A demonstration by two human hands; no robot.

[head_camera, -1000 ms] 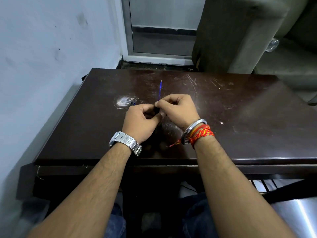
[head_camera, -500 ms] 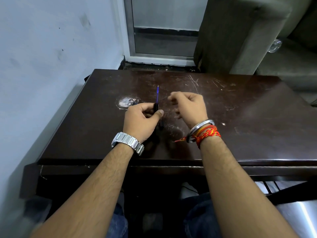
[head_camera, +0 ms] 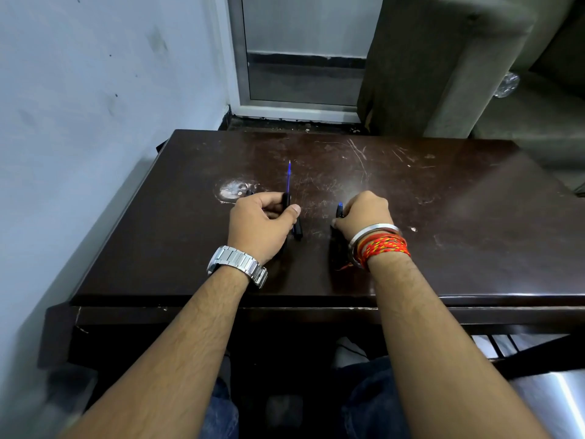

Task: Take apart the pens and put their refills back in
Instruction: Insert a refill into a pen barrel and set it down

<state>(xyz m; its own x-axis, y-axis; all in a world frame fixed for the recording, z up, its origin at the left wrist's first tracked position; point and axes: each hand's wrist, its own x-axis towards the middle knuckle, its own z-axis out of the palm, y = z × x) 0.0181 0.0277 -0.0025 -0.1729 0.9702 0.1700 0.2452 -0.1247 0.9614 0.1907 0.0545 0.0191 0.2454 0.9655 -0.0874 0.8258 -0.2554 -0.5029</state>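
Two hands closed, well apart over the table (head_camera: 443, 217). Our left hand (head_camera: 262, 223) grips a barrel (head_camera: 297, 231) w/ blue refill (head_camera: 288, 180) poking out; right hand (head_camera: 364, 217) pinches a dark pen part (head_camera: 339, 211). Disassembly step, we reckon; next we need the refill pulled free, then re-seated.

Head-worn view, looking forward and down

One wide-angle camera looks steeply down, close over the dark table (head_camera: 443, 248), with both forearms reaching in from below.
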